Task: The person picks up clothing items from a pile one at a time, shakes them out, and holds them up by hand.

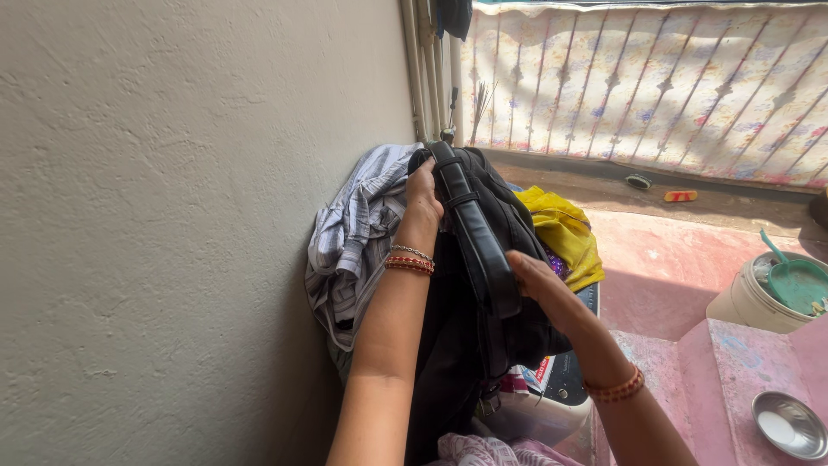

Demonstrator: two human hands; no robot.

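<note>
Where pink floor [664,267] meets wall [172,216]: hands w/ black bag [483,224].

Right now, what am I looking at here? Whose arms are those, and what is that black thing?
The camera sits on a person's head and looks down, so these are that person's own arms. The left hand grips the top of a black garment, and the right hand presses on its thick waistband. It hangs over a pile with a striped shirt and a yellow cloth, beside a plain wall. On the pink steps to the right stand a bucket with a green scoop and a steel bowl.
</note>
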